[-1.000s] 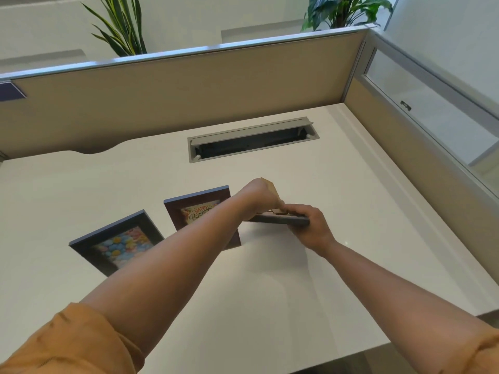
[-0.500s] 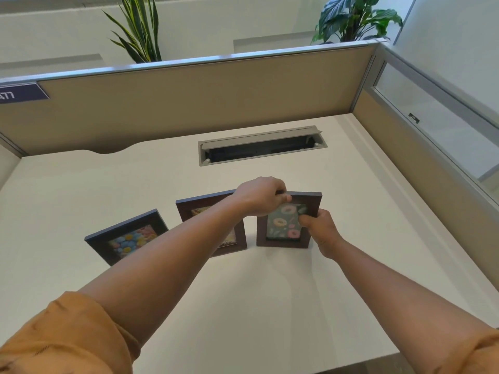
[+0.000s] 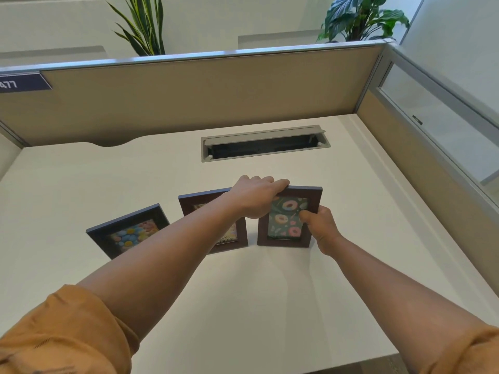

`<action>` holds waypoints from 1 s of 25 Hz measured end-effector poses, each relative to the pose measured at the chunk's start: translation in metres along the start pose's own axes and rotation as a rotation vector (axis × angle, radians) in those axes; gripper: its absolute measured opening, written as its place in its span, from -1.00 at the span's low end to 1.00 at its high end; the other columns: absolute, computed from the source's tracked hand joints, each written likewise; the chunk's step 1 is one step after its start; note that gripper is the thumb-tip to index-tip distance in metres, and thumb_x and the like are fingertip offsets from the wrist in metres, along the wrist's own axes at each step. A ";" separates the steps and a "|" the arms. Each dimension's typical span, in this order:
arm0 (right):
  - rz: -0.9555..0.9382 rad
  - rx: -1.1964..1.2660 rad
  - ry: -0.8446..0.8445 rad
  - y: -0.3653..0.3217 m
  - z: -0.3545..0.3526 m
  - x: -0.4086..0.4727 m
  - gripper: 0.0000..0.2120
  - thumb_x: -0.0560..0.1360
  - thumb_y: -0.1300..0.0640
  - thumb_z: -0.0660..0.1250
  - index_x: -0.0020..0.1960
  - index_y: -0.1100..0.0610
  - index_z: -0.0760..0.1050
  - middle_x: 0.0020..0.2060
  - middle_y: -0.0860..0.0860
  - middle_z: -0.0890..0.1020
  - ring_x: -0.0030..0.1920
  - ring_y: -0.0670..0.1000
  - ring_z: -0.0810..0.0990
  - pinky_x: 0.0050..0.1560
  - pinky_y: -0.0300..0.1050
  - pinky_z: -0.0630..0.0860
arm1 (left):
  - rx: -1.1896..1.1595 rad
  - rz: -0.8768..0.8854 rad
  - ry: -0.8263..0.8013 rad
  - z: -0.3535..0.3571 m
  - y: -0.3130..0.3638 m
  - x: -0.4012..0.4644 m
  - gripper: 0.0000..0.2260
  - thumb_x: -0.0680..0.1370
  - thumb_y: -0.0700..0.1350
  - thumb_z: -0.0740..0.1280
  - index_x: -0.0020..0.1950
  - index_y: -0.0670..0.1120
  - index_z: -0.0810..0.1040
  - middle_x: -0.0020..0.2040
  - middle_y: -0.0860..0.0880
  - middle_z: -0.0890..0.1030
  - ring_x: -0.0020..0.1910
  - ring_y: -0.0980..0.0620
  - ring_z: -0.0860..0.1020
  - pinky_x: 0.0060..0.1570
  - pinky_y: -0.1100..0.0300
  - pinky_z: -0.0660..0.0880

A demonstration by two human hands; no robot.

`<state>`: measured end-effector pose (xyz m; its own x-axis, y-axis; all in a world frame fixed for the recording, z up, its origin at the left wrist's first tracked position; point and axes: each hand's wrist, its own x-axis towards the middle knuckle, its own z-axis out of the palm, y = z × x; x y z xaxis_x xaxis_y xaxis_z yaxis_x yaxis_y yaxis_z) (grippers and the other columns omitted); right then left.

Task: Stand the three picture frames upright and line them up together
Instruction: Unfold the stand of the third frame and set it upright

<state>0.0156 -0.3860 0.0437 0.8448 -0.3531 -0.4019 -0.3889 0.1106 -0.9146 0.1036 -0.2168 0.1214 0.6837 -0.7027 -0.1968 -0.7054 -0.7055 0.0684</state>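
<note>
A person in orange sleeves reaches both arms out over a white desk (image 3: 270, 306). Three picture frames sit in a row on it. The one on the right is a brown frame with a donut picture (image 3: 286, 220), and it stands up on its bottom edge, facing the person. The left hand (image 3: 256, 197) is curled over the frame's top left corner, with the fingers going over the top edge. The right hand (image 3: 321, 228) pinches the frame's right side, thumb on the front near the glass, and the other fingers are hidden behind. So both hands are closed on this one frame. Just beside it, to the left, is another brown frame (image 3: 232, 237). The left arm covers most of it, so I cannot tell if it stands or leans. Its picture has some writing at the bottom, too small to read. Farther left, a little apart, is a dark frame with a picture of colorful round blobs (image 3: 129, 230). It is turned at an angle to the other two. Behind the frames there is a long gray slot (image 3: 264, 143) in the desk, and a tan wall panel (image 3: 189, 95) at the back, with green plants above it.
</note>
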 end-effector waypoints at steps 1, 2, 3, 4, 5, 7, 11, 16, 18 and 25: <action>-0.004 0.000 0.001 0.000 0.001 -0.001 -0.75 0.49 0.41 0.23 0.05 0.17 0.58 -0.17 0.05 0.69 -0.26 -0.04 0.67 -0.40 -0.27 0.56 | -0.005 -0.002 0.004 0.001 0.000 0.000 -0.39 0.64 -0.19 0.26 0.61 0.10 0.09 0.37 -0.07 0.49 0.24 -0.12 0.51 0.08 0.00 0.39; -0.007 0.003 0.004 0.000 0.001 -0.001 -0.74 0.49 0.42 0.23 0.04 0.16 0.57 -0.17 0.05 0.68 -0.26 -0.04 0.67 -0.41 -0.28 0.56 | -0.012 -0.003 0.012 0.002 0.000 0.000 -0.37 0.64 -0.19 0.27 0.62 0.10 0.07 0.37 -0.07 0.48 0.23 -0.11 0.51 0.05 0.02 0.39; -0.011 0.004 0.005 -0.001 0.000 -0.002 -0.74 0.50 0.42 0.23 0.04 0.16 0.57 -0.17 0.05 0.68 -0.26 -0.04 0.67 -0.40 -0.28 0.56 | -0.016 -0.003 0.022 0.003 0.000 0.000 -0.36 0.64 -0.18 0.27 0.62 0.10 0.05 0.37 -0.07 0.47 0.22 -0.11 0.52 0.02 0.05 0.38; -0.013 0.005 0.004 -0.001 0.000 -0.002 -0.74 0.50 0.42 0.22 0.05 0.16 0.57 -0.17 0.05 0.68 -0.26 -0.04 0.67 -0.40 -0.28 0.56 | -0.015 -0.005 0.032 0.004 0.000 -0.001 -0.35 0.64 -0.17 0.28 0.63 0.11 0.04 0.37 -0.08 0.47 0.21 -0.10 0.52 -0.01 0.06 0.37; -0.015 0.007 0.006 -0.002 0.000 -0.003 -0.74 0.50 0.42 0.22 0.07 0.17 0.56 -0.16 0.05 0.68 -0.25 -0.03 0.66 -0.40 -0.28 0.56 | -0.009 -0.007 0.043 0.006 0.000 -0.001 -0.35 0.63 -0.17 0.29 0.63 0.11 0.04 0.36 -0.08 0.47 0.19 -0.10 0.53 -0.02 0.07 0.37; -0.022 0.016 0.027 0.000 0.001 -0.003 -0.73 0.51 0.40 0.22 0.11 0.17 0.55 -0.12 0.06 0.68 -0.19 0.02 0.67 -0.39 -0.27 0.56 | -0.003 -0.016 0.066 0.009 -0.001 -0.002 -0.34 0.63 -0.16 0.31 0.62 0.11 0.05 0.34 -0.08 0.49 0.17 -0.09 0.54 -0.02 0.06 0.40; -0.155 -0.115 0.189 0.009 0.008 -0.003 -0.50 0.44 0.21 0.30 0.36 -0.03 0.37 0.22 0.04 0.59 0.20 0.13 0.61 0.03 0.08 0.63 | -0.022 -0.028 0.114 0.013 -0.004 -0.006 -0.40 0.64 -0.12 0.30 0.61 0.03 0.09 0.31 -0.08 0.53 0.18 -0.10 0.54 0.09 -0.02 0.48; -0.712 -0.911 0.423 -0.008 0.029 -0.021 -0.30 0.38 0.14 0.32 0.51 0.08 0.25 0.51 0.08 0.31 0.55 0.11 0.16 0.39 0.19 0.14 | -0.009 -0.030 0.195 0.024 -0.003 -0.011 -0.40 0.64 -0.11 0.28 0.61 -0.07 0.08 0.44 -0.11 0.46 0.38 -0.16 0.44 0.36 -0.14 0.34; -0.833 -1.058 0.342 -0.011 0.041 -0.025 -0.40 0.38 0.13 0.27 0.43 0.12 0.41 0.46 0.07 0.42 0.56 0.12 0.17 0.37 0.17 0.15 | -0.001 -0.049 0.229 0.026 -0.005 -0.017 -0.40 0.65 -0.09 0.27 0.63 -0.08 0.08 0.53 -0.10 0.37 0.51 -0.16 0.31 0.47 -0.16 0.22; -0.964 -1.147 0.148 -0.013 0.103 -0.034 -0.42 0.43 0.10 0.31 0.45 0.10 0.41 0.52 0.06 0.36 0.58 0.09 0.15 0.41 0.16 0.11 | -0.029 -0.348 0.123 0.016 -0.065 -0.098 -0.19 0.59 0.23 0.29 0.65 0.06 -0.15 0.67 -0.08 0.03 0.64 -0.16 -0.06 0.56 -0.21 -0.09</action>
<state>0.0294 -0.2795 0.0651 0.9206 0.0393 0.3886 0.1507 -0.9536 -0.2606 0.0796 -0.1000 0.1209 0.9003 -0.4251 -0.0939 -0.4226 -0.9052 0.0461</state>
